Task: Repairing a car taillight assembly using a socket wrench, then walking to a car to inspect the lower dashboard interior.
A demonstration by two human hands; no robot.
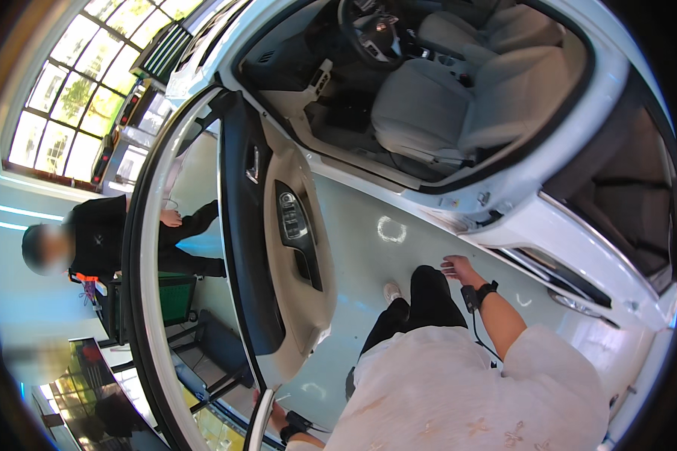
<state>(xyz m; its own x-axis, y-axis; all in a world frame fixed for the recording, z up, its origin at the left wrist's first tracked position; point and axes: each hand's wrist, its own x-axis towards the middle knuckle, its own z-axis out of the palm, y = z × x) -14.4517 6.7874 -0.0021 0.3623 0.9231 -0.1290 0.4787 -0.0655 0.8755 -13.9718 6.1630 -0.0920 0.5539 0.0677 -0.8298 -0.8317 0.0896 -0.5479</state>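
Observation:
A white car's front door (320, 289) stands swung out on my left, its beige and black inner panel facing me. My left hand (277, 415) is at the rear edge of that door, its fingers closed round the edge and partly hidden by it. On the other side, my right hand (459, 269) hangs in the air above the floor, below the door sill (384, 177). Its fingers are stretched out, and it holds nothing. A window switch panel (293, 214) sits in the door's armrest.
Through the doorway show a grey front seat (421, 105) and the steering wheel (372, 34). The rear door (579, 240) is to the right. Beyond the front door, a person in black (101, 237) stands near a dark cart (113, 308). A dark glossy screen (90, 391) is lower left.

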